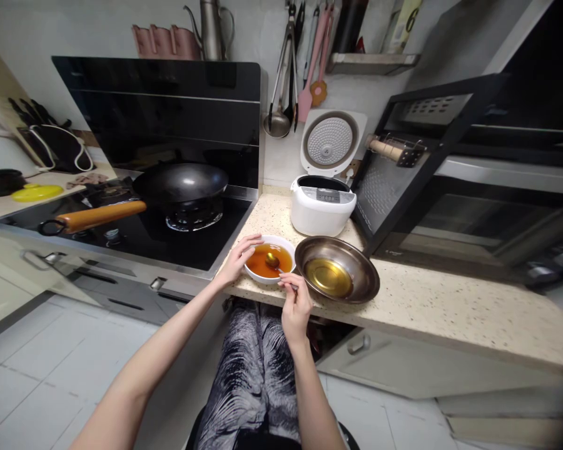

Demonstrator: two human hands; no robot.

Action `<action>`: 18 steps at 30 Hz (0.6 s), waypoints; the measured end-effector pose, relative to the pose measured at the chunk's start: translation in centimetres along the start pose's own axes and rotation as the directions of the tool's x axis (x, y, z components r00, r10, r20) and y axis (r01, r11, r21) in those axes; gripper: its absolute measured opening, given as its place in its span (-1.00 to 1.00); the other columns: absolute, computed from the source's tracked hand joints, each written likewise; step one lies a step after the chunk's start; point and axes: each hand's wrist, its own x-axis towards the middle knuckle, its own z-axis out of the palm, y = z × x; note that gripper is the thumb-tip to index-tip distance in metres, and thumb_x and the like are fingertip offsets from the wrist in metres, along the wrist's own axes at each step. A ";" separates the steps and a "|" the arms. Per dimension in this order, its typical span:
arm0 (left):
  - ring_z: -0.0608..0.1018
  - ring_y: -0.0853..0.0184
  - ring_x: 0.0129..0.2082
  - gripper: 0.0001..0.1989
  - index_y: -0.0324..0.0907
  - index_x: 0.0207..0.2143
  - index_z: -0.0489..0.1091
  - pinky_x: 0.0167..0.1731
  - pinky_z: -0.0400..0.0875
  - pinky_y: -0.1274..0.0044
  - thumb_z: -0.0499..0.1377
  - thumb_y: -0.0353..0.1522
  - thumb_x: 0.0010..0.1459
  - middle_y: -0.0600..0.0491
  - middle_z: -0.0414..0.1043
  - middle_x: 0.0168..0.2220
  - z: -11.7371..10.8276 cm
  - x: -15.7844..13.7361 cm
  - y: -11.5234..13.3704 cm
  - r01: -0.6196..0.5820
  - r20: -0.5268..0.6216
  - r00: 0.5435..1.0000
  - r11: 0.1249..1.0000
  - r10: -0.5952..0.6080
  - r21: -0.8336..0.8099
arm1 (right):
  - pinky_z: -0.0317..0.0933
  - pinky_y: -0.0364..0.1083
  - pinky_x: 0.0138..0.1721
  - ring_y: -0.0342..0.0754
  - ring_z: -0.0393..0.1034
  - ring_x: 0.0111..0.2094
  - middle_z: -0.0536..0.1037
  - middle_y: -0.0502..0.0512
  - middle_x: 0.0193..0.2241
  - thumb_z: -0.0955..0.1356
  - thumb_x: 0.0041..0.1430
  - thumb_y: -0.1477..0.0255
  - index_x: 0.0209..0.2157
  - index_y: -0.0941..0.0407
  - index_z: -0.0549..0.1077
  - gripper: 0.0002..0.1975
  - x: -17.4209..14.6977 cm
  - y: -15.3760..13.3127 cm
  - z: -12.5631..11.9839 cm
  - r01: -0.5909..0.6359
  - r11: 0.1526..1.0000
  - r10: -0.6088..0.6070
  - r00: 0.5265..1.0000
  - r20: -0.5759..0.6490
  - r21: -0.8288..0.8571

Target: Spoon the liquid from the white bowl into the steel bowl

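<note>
Black wok on the stove, well clear of your work; your left hand, fingers loosely extended at the rim of the white bowl, seems to steady it on the surface; spoon, its head at the amber liquid, pinched in your separate right hand, likely for control; metal basin alongside, handily close.

Wok: sat on stove, pointed orange-brown handle left
Rice cooker: stood lid-up near wall
Metal kettle: stood upright beside pink cups
Ladle: hung near pink spatula
Yellow lid: lay beside black pot
Knife handles: stuck up from black holder
Dark appliance: stood at right
</note>
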 end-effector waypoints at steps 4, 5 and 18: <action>0.38 0.08 0.31 -0.64 -0.11 0.06 0.55 0.40 0.10 0.14 0.07 -0.20 0.40 -0.09 0.38 0.27 0.0 0.1 -0.1 0.000 0.007 1.000 1.000 0.000 0.004 | 0.41 -0.04 -0.06 -0.06 0.55 -0.15 0.62 0.11 -0.25 0.24 0.44 0.45 -0.25 0.09 0.48 -0.80 0.0 -0.1 0.0 0.010 1.000 -0.010 1.000 0.000 -0.018; 0.38 0.08 0.32 -0.64 -0.11 0.06 0.55 0.40 0.10 0.14 0.07 -0.20 0.40 -0.09 0.38 0.27 -0.1 0.1 -0.2 0.000 0.009 1.000 1.000 0.000 0.006 | 0.41 -0.04 -0.07 -0.06 0.55 -0.16 0.62 0.11 -0.25 0.24 0.44 0.45 -0.24 0.09 0.48 -0.80 0.0 -0.1 0.0 0.016 1.000 -0.016 1.000 -0.003 -0.021; 0.38 0.06 0.32 -0.64 -0.11 0.05 0.56 0.40 0.09 0.13 0.07 -0.20 0.40 -0.10 0.39 0.26 0.0 0.1 0.2 0.008 0.005 1.000 1.000 -0.008 0.003 | 0.43 -0.05 -0.08 -0.08 0.56 -0.18 0.62 0.08 -0.26 0.25 0.41 0.53 -0.22 0.09 0.47 -0.82 0.2 -0.9 -0.6 0.094 0.995 -0.096 0.994 -0.049 -0.032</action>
